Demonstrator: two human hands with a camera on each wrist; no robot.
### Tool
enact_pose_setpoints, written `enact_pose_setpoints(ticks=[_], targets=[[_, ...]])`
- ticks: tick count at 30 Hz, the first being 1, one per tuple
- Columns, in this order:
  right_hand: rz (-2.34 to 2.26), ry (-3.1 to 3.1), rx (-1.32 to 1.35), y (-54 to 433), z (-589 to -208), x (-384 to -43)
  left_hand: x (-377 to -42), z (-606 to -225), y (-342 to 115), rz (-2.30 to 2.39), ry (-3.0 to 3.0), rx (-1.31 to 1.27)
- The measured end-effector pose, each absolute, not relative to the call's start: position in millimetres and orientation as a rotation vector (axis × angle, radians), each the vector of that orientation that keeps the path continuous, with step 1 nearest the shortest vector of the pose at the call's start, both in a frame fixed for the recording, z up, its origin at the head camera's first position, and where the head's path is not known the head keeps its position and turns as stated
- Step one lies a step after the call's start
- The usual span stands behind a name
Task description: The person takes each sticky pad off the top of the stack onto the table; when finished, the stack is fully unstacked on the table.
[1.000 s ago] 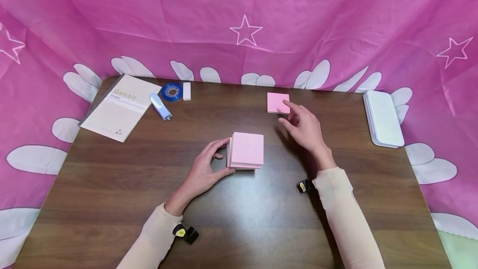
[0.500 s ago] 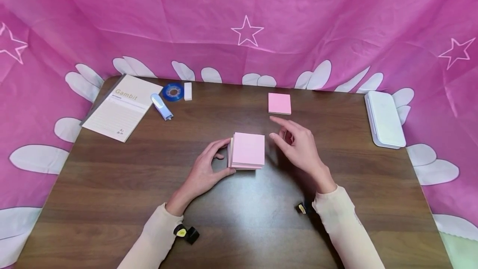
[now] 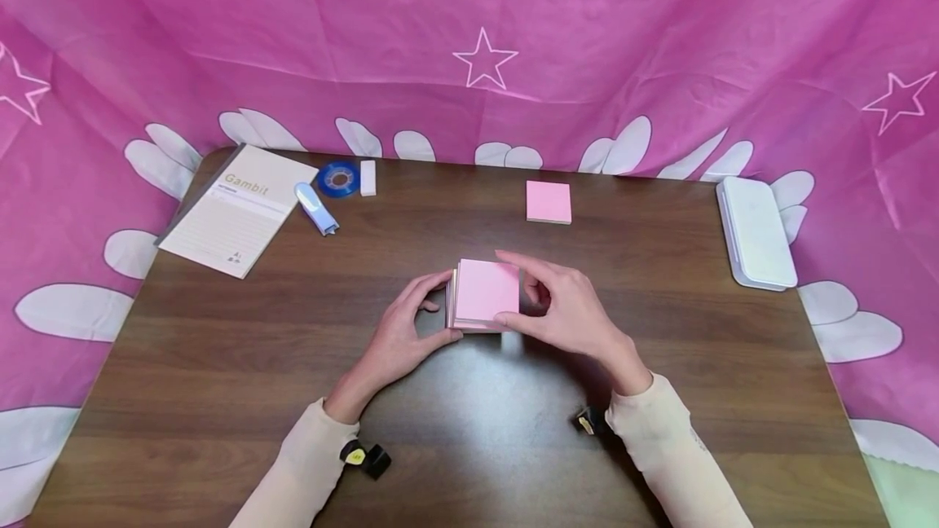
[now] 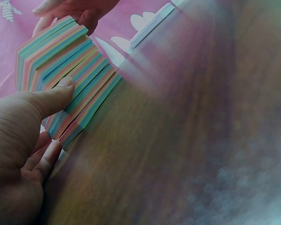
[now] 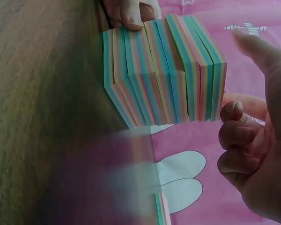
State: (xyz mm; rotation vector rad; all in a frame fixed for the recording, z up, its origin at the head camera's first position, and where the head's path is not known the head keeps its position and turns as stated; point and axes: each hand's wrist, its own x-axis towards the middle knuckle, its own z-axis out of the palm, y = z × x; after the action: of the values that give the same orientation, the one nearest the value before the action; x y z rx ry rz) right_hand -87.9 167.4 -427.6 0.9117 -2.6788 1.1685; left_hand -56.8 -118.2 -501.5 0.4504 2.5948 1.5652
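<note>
Your left hand grips note stack at its left side, thumb near, index far; note stack on table, middle, layers unevenly aligned. Your right hand at note stack's right: thumb and index wide apart, other fingers curled, thumb clear of it, index contact cannot tell. Pad lies beyond note stack, slightly right. Notebook, tape far left; case far right

The left hand holds a stack of paper pads from the left, its thumb on the near face, where blue, green, yellow and pink bands show. The right hand, partly cropped, is at the stack's right side. Farther right, a white case lies on the brown table, with pink cloth beyond.
</note>
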Motion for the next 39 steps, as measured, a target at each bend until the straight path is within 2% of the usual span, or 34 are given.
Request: enact_pose_setpoints(ticks=[11,39], targets=[[1.049,-2.832,0.834,160.5,-430.3,-84.6,-56.7,-501.0,-117.8,1.562,2.603,0.457],[1.213,-2.725,0.803,169.5,-426.0,-85.0,-56.7,-501.2,-118.0,1.546,2.617,0.449]])
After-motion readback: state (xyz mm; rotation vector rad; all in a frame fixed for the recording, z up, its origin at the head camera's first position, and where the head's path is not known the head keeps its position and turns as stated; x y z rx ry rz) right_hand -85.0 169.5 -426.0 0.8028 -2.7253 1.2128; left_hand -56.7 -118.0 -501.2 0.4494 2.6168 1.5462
